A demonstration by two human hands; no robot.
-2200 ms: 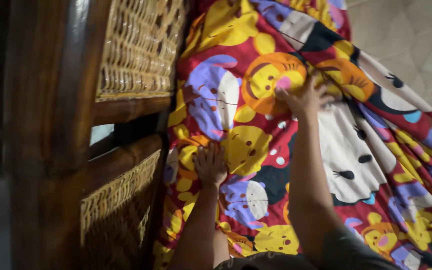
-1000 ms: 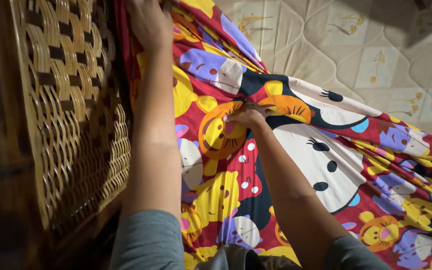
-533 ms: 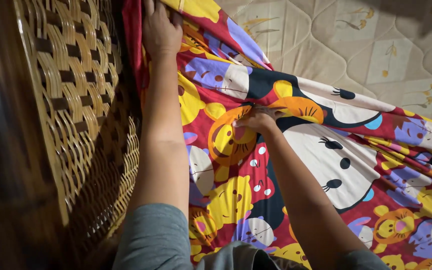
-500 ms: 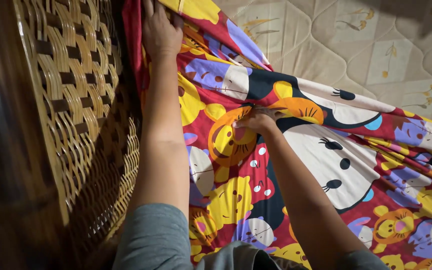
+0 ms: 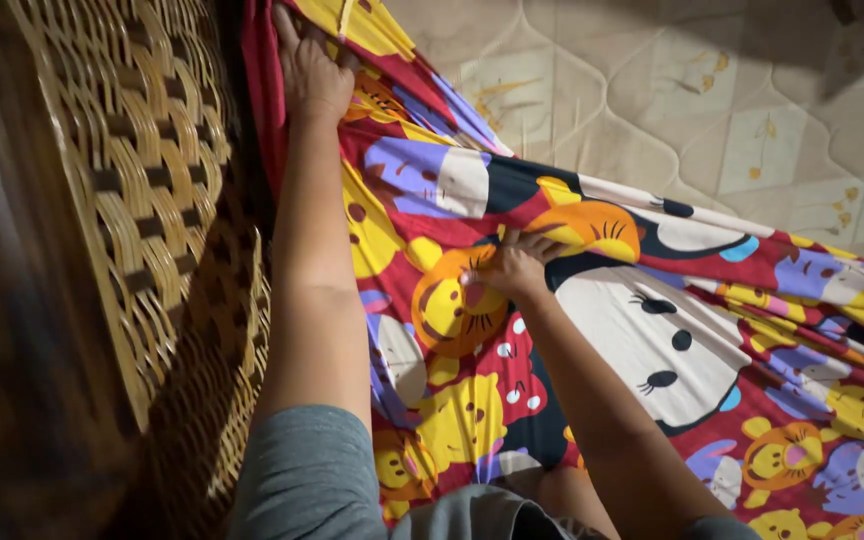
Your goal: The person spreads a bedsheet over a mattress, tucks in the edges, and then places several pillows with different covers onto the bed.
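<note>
A bright bed sheet (image 5: 632, 330) with cartoon figures in red, yellow, purple and white lies over the mattress. My left hand (image 5: 310, 72) reaches far forward and presses the sheet's red edge down beside the woven headboard, fingers curled into the cloth. My right hand (image 5: 514, 262) rests flat on the sheet's middle, fingers spread over an orange figure, holding the cloth down. Both forearms stretch out from grey sleeves at the bottom.
A woven rattan headboard (image 5: 142, 200) in a dark wooden frame fills the left side. Bare quilted beige mattress (image 5: 672, 100) with a small flower pattern shows at the top right, beyond the sheet's edge.
My left hand went from the sheet near my body up to its far edge by the headboard. My right hand slid slightly right on the orange figure. The view tilted up.
</note>
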